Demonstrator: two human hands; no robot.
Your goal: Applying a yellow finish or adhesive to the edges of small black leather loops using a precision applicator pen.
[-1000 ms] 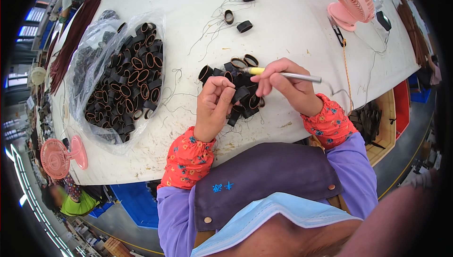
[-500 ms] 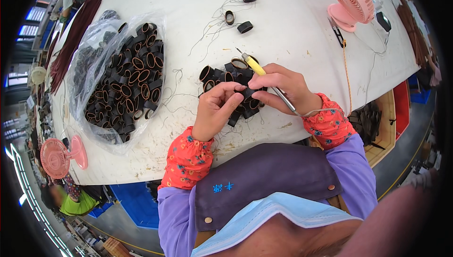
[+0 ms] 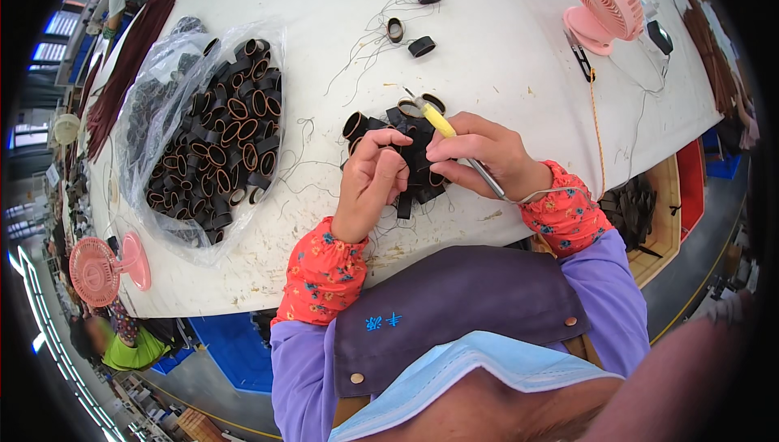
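My right hand (image 3: 491, 154) holds a slim pen-shaped tool (image 3: 439, 120) with a yellow grip, a thin pointed metal tip and a cord running back past my wrist. Its tip points up and away to the left, above the far side of a small pile of black loops (image 3: 418, 178). Just left of that pile is my left hand (image 3: 372, 186), its fingers bent and apart, with nothing visible between them. The loops are short black bands with tan edges, partly hidden under both hands. Loose dark threads trail around them.
A clear plastic bag (image 3: 272, 44) full of similar loops lies at left. Three loops with long threads (image 3: 395, 30) sit farther back. Pink fans (image 3: 604, 0) stand at the far right and near left. Black thread snips (image 3: 580, 59) lie by an orange cord (image 3: 599, 129).
The black loop pinched between my hands has left my fingertips. My left fingers have opened and drawn back left. The tool's tip has dipped slightly.
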